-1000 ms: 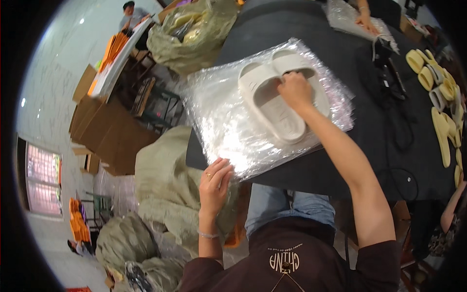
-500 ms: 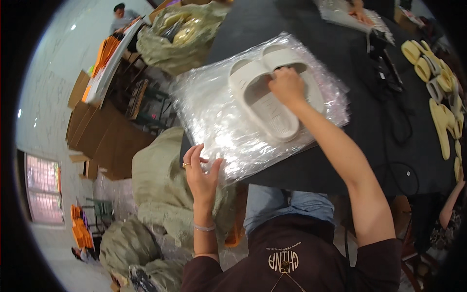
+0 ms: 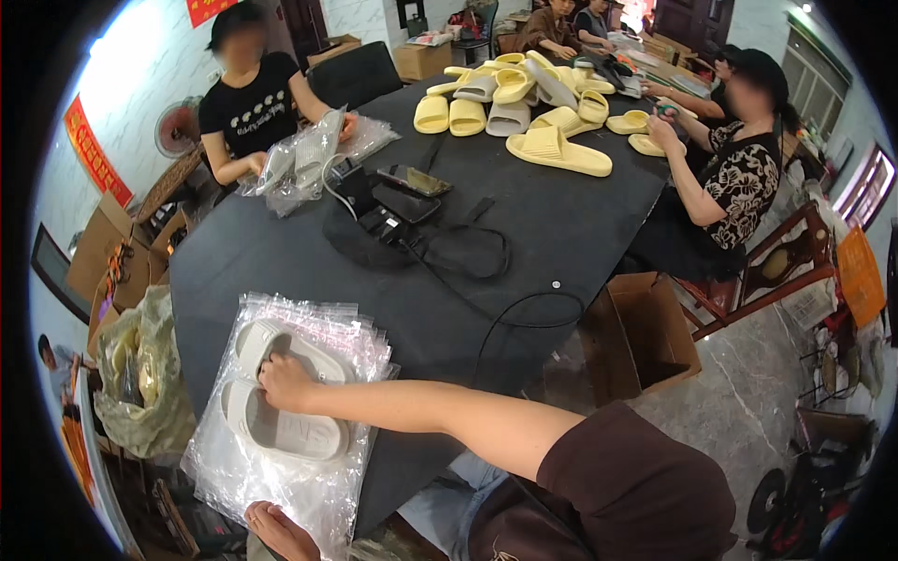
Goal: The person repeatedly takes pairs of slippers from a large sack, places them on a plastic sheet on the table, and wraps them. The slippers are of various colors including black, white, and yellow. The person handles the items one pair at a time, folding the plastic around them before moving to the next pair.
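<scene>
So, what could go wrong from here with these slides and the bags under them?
The light grey slides rest on an uneven stack of clear plastic bags; if the right hand tugs at the straps, the film might slip. The stack lies at the black table's edge near the left hand, so bags could slide off. A black cable loops close to the right arm, which might snag it.
</scene>
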